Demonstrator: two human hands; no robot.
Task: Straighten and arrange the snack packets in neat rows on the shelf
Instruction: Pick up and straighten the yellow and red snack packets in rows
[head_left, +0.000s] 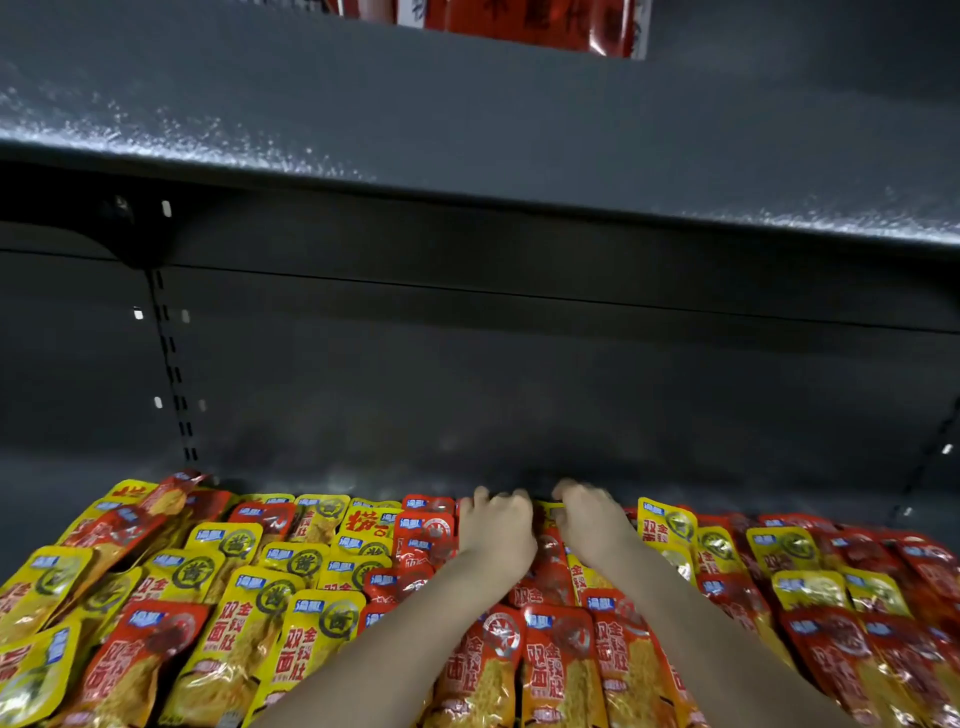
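Shop: dark metal shelving (467, 130) (slotted uprights), massed snack packets (234, 623).

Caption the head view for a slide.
Left hand and right hand reach the back row of snack packets on a dark shelf.

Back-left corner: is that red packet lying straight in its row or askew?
Askew: the red packet lies diagonally across the yellow packets, not in line.

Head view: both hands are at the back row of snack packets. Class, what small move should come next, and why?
Probably square up the yellow foil packet between the left hand and right hand: it lies at the rear among red foil packets, and blur hides the grip.
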